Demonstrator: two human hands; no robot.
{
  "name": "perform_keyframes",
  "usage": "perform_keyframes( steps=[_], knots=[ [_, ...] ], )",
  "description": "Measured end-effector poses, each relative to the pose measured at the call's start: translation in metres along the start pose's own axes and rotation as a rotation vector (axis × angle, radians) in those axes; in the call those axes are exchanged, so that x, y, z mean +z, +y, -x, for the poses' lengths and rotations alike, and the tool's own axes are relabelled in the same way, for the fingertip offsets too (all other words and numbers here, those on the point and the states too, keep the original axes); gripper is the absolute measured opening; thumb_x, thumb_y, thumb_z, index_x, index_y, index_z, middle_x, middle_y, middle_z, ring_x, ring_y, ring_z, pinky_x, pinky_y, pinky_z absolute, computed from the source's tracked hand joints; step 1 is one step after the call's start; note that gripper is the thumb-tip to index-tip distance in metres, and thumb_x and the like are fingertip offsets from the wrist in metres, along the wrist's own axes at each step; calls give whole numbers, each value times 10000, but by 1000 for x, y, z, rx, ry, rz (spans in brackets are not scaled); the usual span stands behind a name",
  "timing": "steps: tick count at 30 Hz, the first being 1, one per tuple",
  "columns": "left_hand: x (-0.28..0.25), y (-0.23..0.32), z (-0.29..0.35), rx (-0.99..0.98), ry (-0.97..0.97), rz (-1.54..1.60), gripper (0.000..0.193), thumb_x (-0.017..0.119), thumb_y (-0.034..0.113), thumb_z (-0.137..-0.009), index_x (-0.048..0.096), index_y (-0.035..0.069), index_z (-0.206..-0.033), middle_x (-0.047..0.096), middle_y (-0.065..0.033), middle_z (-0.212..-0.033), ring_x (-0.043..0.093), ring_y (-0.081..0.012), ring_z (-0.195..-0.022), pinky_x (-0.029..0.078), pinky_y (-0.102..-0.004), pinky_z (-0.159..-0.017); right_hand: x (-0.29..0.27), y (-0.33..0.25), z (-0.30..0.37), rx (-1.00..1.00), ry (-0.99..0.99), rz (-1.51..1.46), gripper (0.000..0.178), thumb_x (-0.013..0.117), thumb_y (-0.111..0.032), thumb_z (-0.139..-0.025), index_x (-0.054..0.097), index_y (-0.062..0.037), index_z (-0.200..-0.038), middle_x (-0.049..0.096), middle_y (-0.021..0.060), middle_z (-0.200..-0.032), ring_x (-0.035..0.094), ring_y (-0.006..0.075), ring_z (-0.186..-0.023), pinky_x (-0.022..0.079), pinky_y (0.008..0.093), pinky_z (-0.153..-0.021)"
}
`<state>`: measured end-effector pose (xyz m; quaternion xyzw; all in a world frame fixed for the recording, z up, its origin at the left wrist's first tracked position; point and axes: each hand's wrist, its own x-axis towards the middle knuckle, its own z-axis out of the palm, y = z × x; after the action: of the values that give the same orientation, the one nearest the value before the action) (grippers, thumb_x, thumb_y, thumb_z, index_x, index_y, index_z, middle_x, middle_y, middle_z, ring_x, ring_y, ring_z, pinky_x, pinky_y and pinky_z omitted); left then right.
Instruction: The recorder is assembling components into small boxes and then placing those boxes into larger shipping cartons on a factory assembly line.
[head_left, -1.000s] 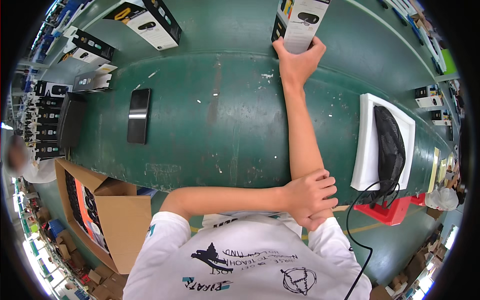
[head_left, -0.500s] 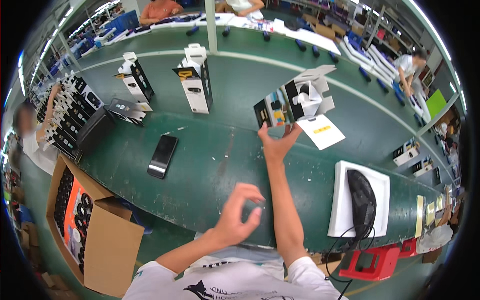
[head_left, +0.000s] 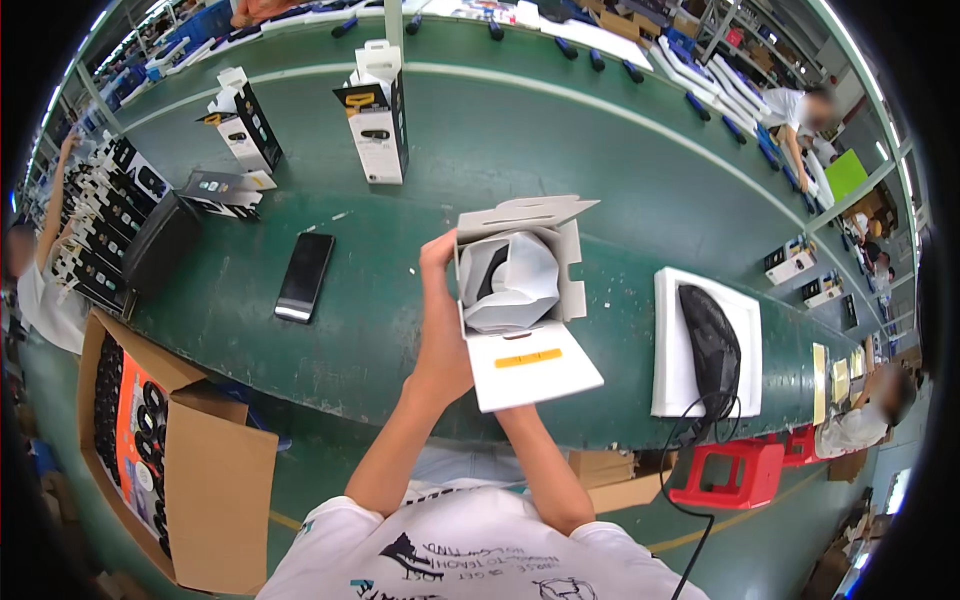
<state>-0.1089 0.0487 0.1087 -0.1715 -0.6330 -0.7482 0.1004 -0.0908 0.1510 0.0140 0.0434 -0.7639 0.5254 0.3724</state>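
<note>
I see the left hand [head_left: 440, 265] gripping the open box [head_left: 571, 262] by its left side, the fingers curled against the wall. The right forearm [head_left: 545, 465] runs up behind the box's lowered white flap [head_left: 530, 383]; the right hand is hidden there, so I cannot tell whether it grips or merely supports.

The open box is in front of the person's chest, over the near middle of the green desk [head_left: 375, 335], its mouth turned up toward my camera. I can't tell from here whether its base touches the desktop. Inside sits a pale wrapped bundle [head_left: 533, 278], with something black showing at its left. The lowered flap carries a yellow strip [head_left: 528, 358].

To the left I have a dark phone [head_left: 305, 278] lying flat on the desk. Farther back, 2 upright boxes [head_left: 378, 140] stand with their tops open, and a smaller box [head_left: 215, 190] lies nearby. At far left, a co-worker's arm [head_left: 55, 200] reaches to a row of packed boxes [head_left: 105, 240].

On my right, a black mesh-covered item [head_left: 712, 345] lies in a white tray [head_left: 667, 350]. A red stool [head_left: 738, 470] stands below the desk edge.
</note>
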Motion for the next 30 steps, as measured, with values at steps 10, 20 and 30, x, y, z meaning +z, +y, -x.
perform_keyframes(
  steps=[10,20,30],
  knots=[
    [-3,-83,13,-65,-128,186,939,868,551,-862,414,18,-1488,451,-90,-1330,477,-203,-1196,407,-353,-1079,-106,-65,-44,-298,-77,63,847,985,-254,-763,509,-59,-1437,613,131,-1344,576,350,-1328,452,511,-1151],
    [3,-58,2,-67,-82,325,1121,779,804,-861,387,9,-1547,490,-107,-1400,487,-217,-1328,397,-374,-1170,-88,-101,-109,-354,-516,326,631,874,-93,-773,681,-68,-1373,763,44,-1017,651,273,-1143,310,588,-1192],
    [5,-60,9,-43,-56,209,769,694,551,-1028,434,-11,-1483,539,-144,-1324,528,-250,-1266,393,-387,-1168,-84,-92,-100,-192,-483,224,508,863,-65,-801,667,-54,-1270,724,102,-1092,641,275,-999,401,466,-1072]
  ],
)
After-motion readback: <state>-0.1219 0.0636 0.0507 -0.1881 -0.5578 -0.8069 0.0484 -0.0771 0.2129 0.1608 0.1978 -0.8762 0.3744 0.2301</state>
